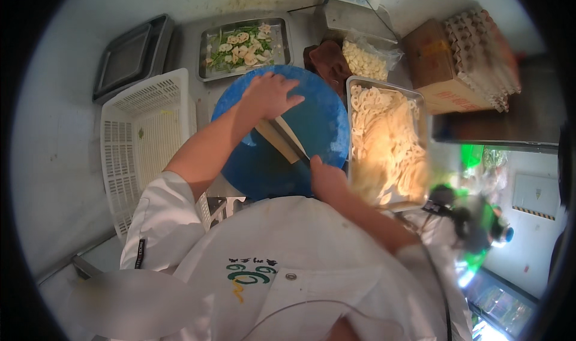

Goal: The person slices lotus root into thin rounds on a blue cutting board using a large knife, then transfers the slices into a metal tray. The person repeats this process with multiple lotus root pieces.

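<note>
At the left of the frame stands a white plastic basket (151, 138), and at the upper centre-left a metal tray (287, 41) holds greens and pale slices. Over the round blue board (327, 110) at the centre, the left hand (271, 95) spreads its fingers by the knife's (289, 138) upper end, contact unclear; the right hand (328, 178) grips the handle, left of a tray heaped with pale, holed slices (384, 134).

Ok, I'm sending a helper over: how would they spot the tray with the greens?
Find the big round blue board. Just beyond its far edge sits a shallow metal tray. Unlike the fuller tray right of the board, it mixes greens with pale slices.
</note>
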A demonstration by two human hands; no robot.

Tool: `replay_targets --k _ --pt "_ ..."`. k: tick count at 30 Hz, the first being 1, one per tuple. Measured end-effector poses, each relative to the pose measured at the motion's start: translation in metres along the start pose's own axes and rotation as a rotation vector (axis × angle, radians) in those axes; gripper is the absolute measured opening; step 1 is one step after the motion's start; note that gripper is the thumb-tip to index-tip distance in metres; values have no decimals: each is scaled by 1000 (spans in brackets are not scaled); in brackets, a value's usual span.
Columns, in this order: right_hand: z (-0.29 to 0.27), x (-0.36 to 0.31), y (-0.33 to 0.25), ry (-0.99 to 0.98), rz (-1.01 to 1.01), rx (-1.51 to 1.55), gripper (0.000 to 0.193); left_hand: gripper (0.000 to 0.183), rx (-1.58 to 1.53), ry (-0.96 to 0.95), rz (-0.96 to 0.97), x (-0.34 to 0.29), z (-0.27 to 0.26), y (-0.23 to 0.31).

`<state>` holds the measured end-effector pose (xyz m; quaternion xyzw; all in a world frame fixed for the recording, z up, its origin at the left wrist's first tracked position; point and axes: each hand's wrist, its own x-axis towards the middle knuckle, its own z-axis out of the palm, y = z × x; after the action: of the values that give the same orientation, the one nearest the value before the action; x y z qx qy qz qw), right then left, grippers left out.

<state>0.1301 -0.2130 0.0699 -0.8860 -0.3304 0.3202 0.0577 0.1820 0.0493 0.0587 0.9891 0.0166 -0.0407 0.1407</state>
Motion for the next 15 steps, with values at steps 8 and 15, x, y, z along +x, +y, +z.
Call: replay_targets --k 8,15 --pt "-16 12 -23 29 -73 -3 15 61 -23 80 70 -7 52 -50" --pt "23 12 14 13 -5 -53 20 56 -44 28 45 -1 35 -12"
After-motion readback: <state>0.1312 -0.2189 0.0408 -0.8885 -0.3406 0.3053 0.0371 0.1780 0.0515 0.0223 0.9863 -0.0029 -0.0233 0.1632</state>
